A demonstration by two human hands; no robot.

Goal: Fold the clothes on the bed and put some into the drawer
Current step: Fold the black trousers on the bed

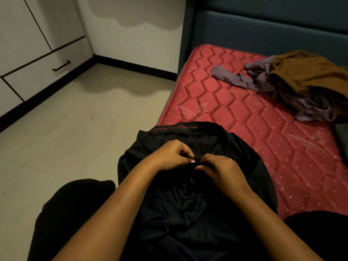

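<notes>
A black garment [188,200] with a thin red line along its far hem lies over my lap and the near corner of the red quilted mattress [235,113]. My left hand [173,155] and my right hand [222,170] meet at its middle, and each pinches a fold of the black cloth between thumb and fingers. At the far right of the bed a brown garment [308,72] lies crumpled on top of a grey-purple one [244,80]. The white drawer [47,72] with a black bar handle [61,65] is shut, low in the cabinet at the left.
White cabinet doors [22,25] rise above the drawer along the left wall. Pale floor tiles [84,119] stretch between cabinet and bed. A dark padded headboard [263,29] stands behind the mattress. A dark cloth edge [341,132] shows at the right border.
</notes>
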